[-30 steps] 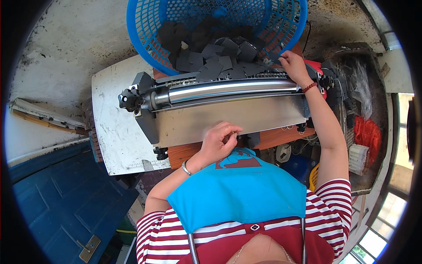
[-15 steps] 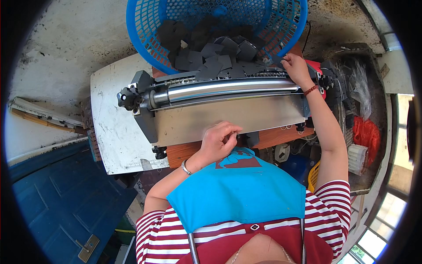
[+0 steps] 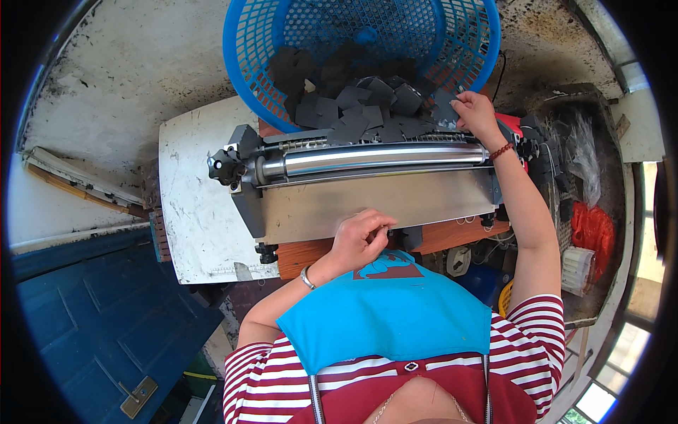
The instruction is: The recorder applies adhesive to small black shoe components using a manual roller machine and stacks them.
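Observation:
A machine with a long shiny metal roller [image 3: 381, 157] lies across the bench in front of me, and a flat metal plate [image 3: 318, 205] slopes toward me from it. My right hand [image 3: 476, 114] reaches past the roller's right end, fingertips closed on the edge of a flat dark grey piece [image 3: 445, 107]. Over the plate's front edge, my left hand [image 3: 361, 239] has its thumb and fingers pressed together; whatever they hold is hidden. Many similar dark grey pieces [image 3: 346, 127] lie heaped behind the roller, spilling from a tilted blue plastic basket [image 3: 248, 78].
A black knob [image 3: 224, 167] sticks out at the machine's left end. The machine stands on a brown wooden board [image 3: 307, 258] beside a white tabletop [image 3: 201, 205]. To the right are a red plastic bag [image 3: 592, 237] and cables. A blue door [image 3: 106, 318] stands lower left.
The view has shifted slightly, so the whole scene sits lower and further right. Both hands keep nearly the same places; more of the grey piece shows beside my right fingertips.

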A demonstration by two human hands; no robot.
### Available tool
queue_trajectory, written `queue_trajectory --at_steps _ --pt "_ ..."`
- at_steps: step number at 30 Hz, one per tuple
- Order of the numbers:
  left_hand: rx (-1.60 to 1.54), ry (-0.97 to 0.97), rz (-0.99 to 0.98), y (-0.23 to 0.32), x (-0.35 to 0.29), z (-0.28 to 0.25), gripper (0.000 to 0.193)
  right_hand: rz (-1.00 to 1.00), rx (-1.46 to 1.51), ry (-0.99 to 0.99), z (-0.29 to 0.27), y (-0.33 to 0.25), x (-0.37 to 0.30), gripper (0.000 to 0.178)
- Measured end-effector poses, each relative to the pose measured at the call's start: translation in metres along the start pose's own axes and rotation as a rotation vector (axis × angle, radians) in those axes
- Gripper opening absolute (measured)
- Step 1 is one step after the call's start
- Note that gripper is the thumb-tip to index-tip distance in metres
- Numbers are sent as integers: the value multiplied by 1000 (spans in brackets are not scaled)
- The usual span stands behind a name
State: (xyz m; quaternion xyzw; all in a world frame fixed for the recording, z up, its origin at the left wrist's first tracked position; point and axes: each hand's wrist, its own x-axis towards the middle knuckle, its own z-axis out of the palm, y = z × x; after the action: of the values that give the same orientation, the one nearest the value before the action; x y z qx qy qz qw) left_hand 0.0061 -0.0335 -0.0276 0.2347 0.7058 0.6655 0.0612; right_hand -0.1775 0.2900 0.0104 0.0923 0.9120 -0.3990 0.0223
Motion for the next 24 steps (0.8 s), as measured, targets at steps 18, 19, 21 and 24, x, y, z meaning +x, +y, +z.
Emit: queue_trajectory --at_steps 18,19,21,24 --pt "-18 -18 62 -8 1 -3 18 -1113 -764 -274 88 -74 22 54" --pt "-22 -21 57 -7 1 -3 18 -1135 -897 -254 96 -62 29 56" --pt "-23 -22 52 -6 2 -4 18 -979 -1047 -279 94 -58 45 54" --pt "-46 -28 60 -6 1 -5 19 -808 -1199 -155 77 -38 86 49"
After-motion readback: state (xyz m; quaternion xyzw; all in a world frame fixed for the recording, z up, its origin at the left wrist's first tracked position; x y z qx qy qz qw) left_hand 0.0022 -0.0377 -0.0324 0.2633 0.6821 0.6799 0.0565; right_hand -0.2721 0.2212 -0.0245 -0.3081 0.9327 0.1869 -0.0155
